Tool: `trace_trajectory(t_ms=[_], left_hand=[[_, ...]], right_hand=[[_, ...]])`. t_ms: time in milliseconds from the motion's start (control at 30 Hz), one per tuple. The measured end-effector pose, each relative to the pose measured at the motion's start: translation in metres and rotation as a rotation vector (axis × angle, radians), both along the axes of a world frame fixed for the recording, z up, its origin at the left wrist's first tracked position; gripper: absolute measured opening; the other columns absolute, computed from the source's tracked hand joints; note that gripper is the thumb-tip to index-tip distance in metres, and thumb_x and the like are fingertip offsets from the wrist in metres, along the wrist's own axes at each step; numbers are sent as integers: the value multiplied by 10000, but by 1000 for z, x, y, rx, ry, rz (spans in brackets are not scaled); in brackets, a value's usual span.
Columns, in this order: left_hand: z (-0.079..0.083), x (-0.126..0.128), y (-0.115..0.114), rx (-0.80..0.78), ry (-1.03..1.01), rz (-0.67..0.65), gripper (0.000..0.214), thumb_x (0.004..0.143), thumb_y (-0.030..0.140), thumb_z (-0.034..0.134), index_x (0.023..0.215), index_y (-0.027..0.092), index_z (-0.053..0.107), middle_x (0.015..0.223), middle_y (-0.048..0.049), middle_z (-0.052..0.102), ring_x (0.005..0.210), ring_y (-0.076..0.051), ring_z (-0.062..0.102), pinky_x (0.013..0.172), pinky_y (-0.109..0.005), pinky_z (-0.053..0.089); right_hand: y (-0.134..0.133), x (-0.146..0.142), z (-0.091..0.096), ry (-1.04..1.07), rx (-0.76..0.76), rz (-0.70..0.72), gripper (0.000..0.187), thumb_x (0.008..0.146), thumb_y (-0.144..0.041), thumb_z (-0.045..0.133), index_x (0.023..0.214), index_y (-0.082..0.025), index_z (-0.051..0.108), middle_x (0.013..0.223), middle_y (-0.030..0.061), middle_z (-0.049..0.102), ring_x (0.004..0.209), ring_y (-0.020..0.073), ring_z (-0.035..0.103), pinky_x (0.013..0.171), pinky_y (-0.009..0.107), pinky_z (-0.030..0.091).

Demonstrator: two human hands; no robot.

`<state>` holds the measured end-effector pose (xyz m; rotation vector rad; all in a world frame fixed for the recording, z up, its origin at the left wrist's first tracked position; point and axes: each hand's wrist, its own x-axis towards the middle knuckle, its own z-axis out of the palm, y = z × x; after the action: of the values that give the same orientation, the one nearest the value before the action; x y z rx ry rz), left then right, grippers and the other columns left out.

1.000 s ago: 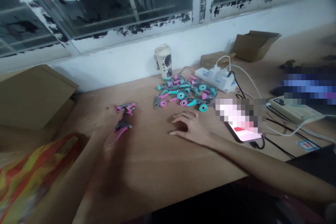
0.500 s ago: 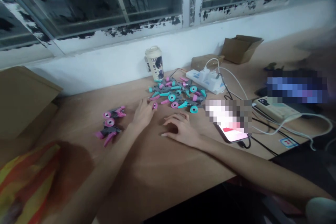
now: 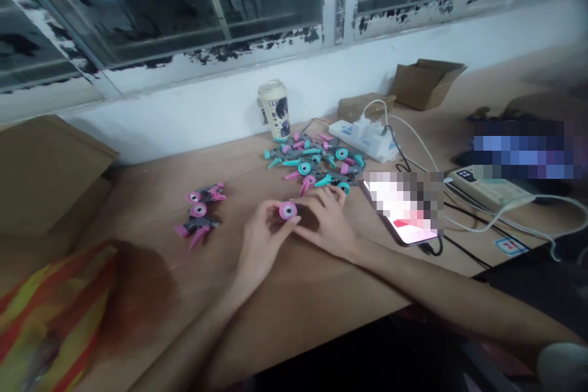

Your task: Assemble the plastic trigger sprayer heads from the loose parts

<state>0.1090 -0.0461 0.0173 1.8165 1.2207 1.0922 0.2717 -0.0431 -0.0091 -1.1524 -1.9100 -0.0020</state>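
Note:
A pink-and-grey trigger spray head (image 3: pixel 288 211) is in my left hand (image 3: pixel 261 242), its round pink collar facing me and the thumb pressed near the rim. My right hand (image 3: pixel 328 223) is curled against the right side of the same spray head, thumb and fingers bent around it; the grey body is mostly hidden behind the hands. Beyond them lies a heap of pink, teal and grey trigger spray heads (image 3: pixel 304 168). On the left, a small group of pink-and-grey spray heads (image 3: pixel 198 210) rests on the wooden table (image 3: pixel 294 300).
A printed coffee cup (image 3: pixel 274 110) stands behind the heap. A white power strip (image 3: pixel 365 141) with cables, a lit phone (image 3: pixel 404 211) and a power bank (image 3: pixel 489 187) lie to the right. Cardboard boxes (image 3: pixel 425 82) (image 3: pixel 50 171) and a red-yellow bag (image 3: pixel 55 312) are around.
My left hand has drawn a pink spray head from the heap's near edge toward me and rightward, to my right hand. My right hand has closed in around it.

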Motion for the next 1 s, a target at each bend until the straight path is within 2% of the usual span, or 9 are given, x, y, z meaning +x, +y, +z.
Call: trace_trajectory(t_ms=[100, 200, 300, 400, 500, 633, 767, 1000], left_hand=[[-19, 3, -15, -123, -175, 48, 242, 776, 337, 628, 924, 165, 542, 938, -45, 632, 911, -166, 607, 854, -318, 478], [-28, 1, -18, -199, -266, 75, 222, 784, 341, 612, 895, 153, 567, 925, -45, 627, 907, -161, 594, 864, -314, 476], [-25, -6, -14, -303, -348, 12, 228, 825, 375, 531, 832, 152, 579, 885, -37, 611, 850, -163, 593, 790, -321, 517], [-19, -13, -6, -445, -335, -84, 199, 759, 337, 602, 818, 148, 582, 862, -27, 591, 801, -160, 590, 688, -294, 543], [-13, -17, 0, -533, -294, -159, 249, 700, 271, 661, 906, 151, 591, 930, -36, 601, 882, -166, 587, 739, -282, 533], [-10, -20, 5, -574, -243, -216, 250, 688, 260, 684, 894, 148, 595, 913, -33, 612, 895, -168, 586, 776, -292, 508], [-11, -23, 8, -526, -169, -273, 256, 687, 259, 692, 905, 153, 611, 884, -23, 632, 859, -158, 588, 797, -295, 473], [-9, -24, 9, -487, -69, -268, 235, 714, 279, 657, 898, 142, 604, 785, -9, 610, 729, -130, 565, 688, -260, 460]], right_hand=[[-4, -2, -3, -48, 35, 67, 200, 841, -370, 551, 983, -243, 610, 942, 11, 656, 956, 188, 549, 1014, 434, 172], [-5, -5, -8, -54, -7, 151, 191, 837, -332, 566, 993, -228, 601, 922, -10, 685, 913, 164, 572, 1034, 416, 149], [-7, -6, -10, -10, -71, 173, 216, 812, -306, 596, 1009, -218, 590, 966, -5, 691, 927, 157, 584, 1035, 394, 154], [-8, -7, -10, 7, -102, 183, 224, 792, -284, 612, 1010, -234, 596, 971, -10, 692, 948, 160, 587, 1040, 400, 139], [-7, -7, -9, -1, -121, 194, 230, 786, -285, 622, 1013, -253, 610, 975, -14, 689, 967, 164, 584, 1042, 408, 135], [-8, -5, -9, -5, -135, 221, 257, 784, -307, 642, 1039, -280, 624, 981, -23, 692, 983, 161, 585, 1058, 425, 95], [-9, -4, -8, 5, -122, 263, 295, 783, -324, 659, 1075, -320, 620, 955, -47, 706, 991, 151, 590, 1068, 436, 43], [-6, -5, -14, 29, -114, 287, 260, 784, -354, 655, 1042, -329, 646, 926, -29, 721, 944, 159, 612, 1052, 443, 92]])
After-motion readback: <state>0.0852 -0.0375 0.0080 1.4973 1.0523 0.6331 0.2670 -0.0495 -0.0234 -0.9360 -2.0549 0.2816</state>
